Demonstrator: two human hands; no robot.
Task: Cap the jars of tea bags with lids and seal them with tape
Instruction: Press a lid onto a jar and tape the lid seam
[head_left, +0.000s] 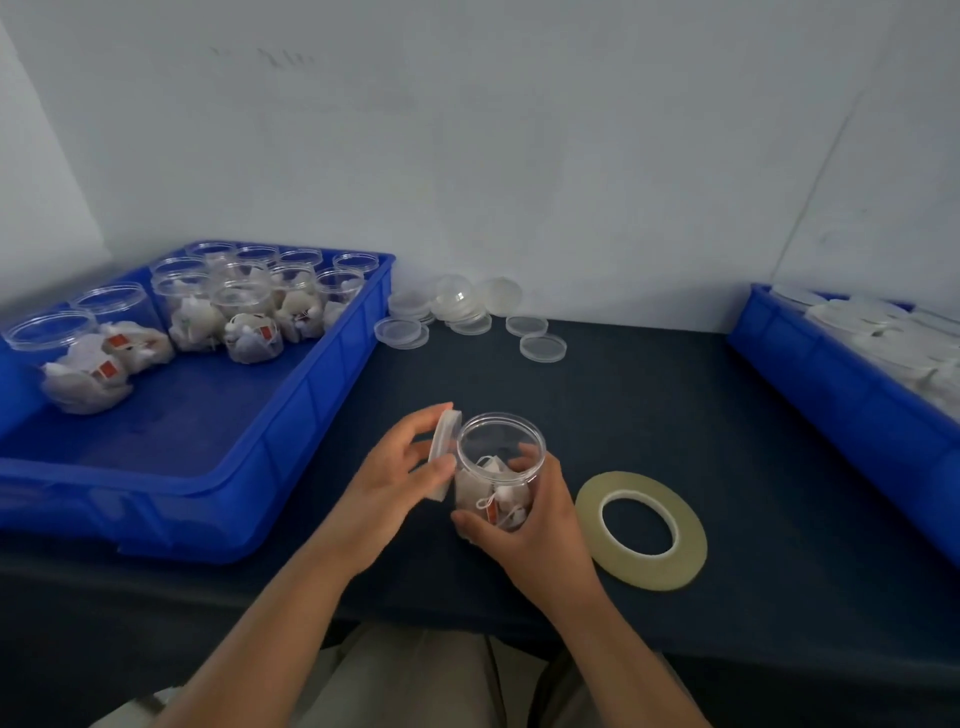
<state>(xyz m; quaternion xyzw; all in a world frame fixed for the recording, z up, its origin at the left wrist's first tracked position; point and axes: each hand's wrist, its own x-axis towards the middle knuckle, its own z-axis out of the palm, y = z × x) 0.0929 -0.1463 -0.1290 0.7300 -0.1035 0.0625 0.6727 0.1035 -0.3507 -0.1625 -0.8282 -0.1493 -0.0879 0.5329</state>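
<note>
Clear plastic jar of tea bags stands uncapped at lower centre of the frame on the dark desk, the right hand in a closed grip around it. Left hand pinches a lid, tilted on edge, touching the jar's left rim. Tape roll lies flat just right. Blue bin at left holds open jars; loose lids sit near the wall.

dark blue table carrying: tape roll lying flat just right of the right hand's fingers; loose clear lids sitting well beyond fingertips; blue tray resting left of them, second blue tray sitting far right.
</note>
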